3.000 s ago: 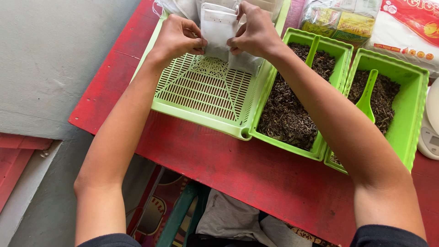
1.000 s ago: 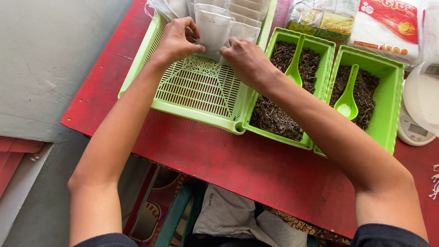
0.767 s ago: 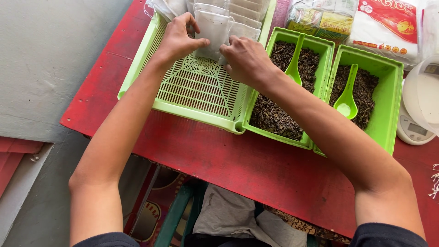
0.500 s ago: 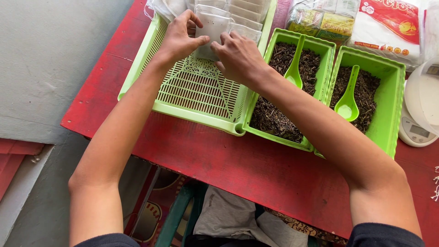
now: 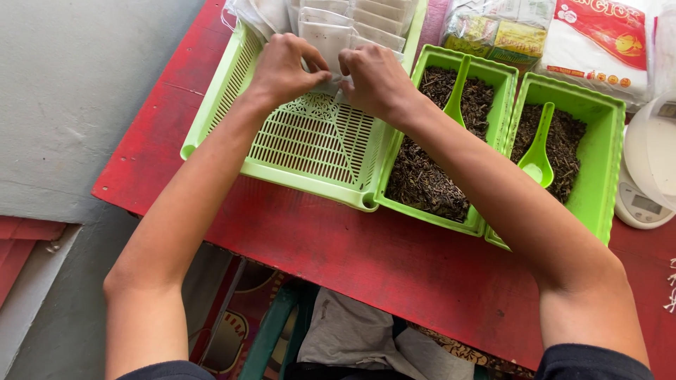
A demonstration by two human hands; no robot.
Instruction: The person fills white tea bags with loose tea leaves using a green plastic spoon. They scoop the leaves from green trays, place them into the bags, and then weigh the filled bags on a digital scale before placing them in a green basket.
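Both hands now meet over the far end of the slotted green basket [image 5: 310, 141], where a row of small white pouches [image 5: 352, 17] stands. The left hand [image 5: 282, 70] and the right hand [image 5: 377, 81] pinch the nearest white pouch [image 5: 325, 39] between thumb and fingertips, one hand on each lower corner, so the fingers are closed on it and not loose. A second ago the right hand was lower, near the edge of the middle tray, and the left hand alone touched the pouch; since then the right hand has come up and the two hands are close together on the same pouch. I judge from this that the pouch is being set or pressed into its place in the row. To the right, well apart from the hands, two green trays of dark dried leaves [image 5: 429, 176] each have a green spoon [image 5: 536, 151] in them, untouched. A white kitchen scale [image 5: 644, 197] stands at the right edge of the red table [image 5: 338, 253].
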